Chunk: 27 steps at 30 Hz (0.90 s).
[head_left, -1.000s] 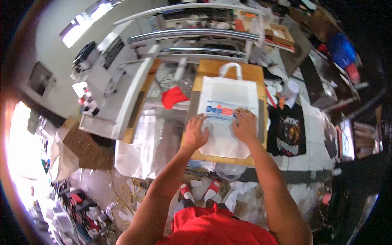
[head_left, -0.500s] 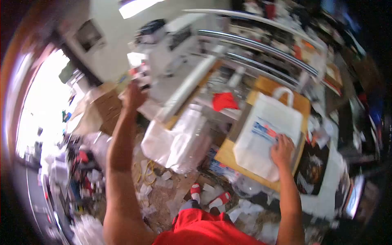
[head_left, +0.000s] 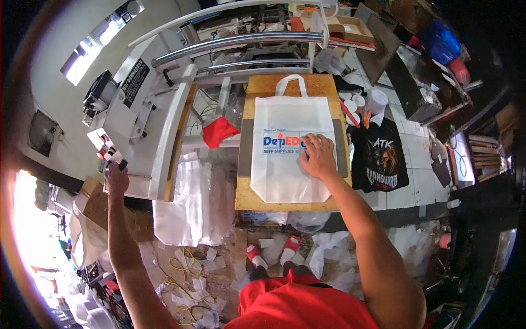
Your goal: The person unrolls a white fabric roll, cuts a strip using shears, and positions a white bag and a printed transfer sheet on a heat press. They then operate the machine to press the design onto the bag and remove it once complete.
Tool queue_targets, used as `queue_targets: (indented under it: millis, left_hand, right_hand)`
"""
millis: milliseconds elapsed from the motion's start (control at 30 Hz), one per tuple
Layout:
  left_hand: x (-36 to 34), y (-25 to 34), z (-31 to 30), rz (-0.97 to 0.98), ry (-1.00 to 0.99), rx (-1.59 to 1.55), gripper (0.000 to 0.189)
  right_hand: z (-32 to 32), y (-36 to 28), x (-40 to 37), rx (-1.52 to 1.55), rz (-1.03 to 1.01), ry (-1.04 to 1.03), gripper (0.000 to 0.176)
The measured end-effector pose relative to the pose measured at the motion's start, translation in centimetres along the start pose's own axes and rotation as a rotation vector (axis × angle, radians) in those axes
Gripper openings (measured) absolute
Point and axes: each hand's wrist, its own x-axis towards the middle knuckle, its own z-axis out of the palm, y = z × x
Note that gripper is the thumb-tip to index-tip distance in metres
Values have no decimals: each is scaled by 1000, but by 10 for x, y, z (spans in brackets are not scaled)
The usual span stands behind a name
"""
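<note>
A white tote bag (head_left: 291, 183) lies flat on a wooden board (head_left: 245, 189), its handle loop (head_left: 291, 82) toward the back. Blue and red print reading "DepED" and "SBFP SUPPLIES" shows on its front. My right hand (head_left: 319, 156) rests on the bag with fingers spread, covering the right end of the print. Over at the left, my left hand (head_left: 116, 180) is closed at the corner of a white machine (head_left: 143, 109), beside a small cluster of red, white and black controls (head_left: 108, 151). What its fingers grip there I cannot tell.
Metal rollers (head_left: 241, 41) span the back of the machine. A red cloth (head_left: 219, 132) lies left of the board. White bags (head_left: 189, 205) hang below the machine. To the right are a black printed shirt (head_left: 381, 159) and white containers (head_left: 375, 100). Scraps and yellow cord (head_left: 189, 266) litter the floor.
The view has turned and levelled, and it is sharper now. My right hand stays on the bag, around the right side of the print. My left hand remains by the machine's controls.
</note>
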Motion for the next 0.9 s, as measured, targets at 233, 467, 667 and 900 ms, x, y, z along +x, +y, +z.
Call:
queue_targets:
  millis: [233, 467, 667, 900]
  left_hand:
    - [-45, 64, -52, 128, 63, -18, 34]
    - [-81, 134, -73, 420, 246, -363, 28]
    - [-109, 203, -93, 520, 296, -496, 31]
    - [-146, 277, -122, 610, 234, -774, 31]
  right_hand:
    - [-4, -3, 1, 17, 12, -25, 50]
    - [-13, -8, 0, 27, 28, 63, 52]
    - [-38, -7, 19, 216, 117, 528, 41]
    - [-124, -149, 28, 630, -293, 278, 34]
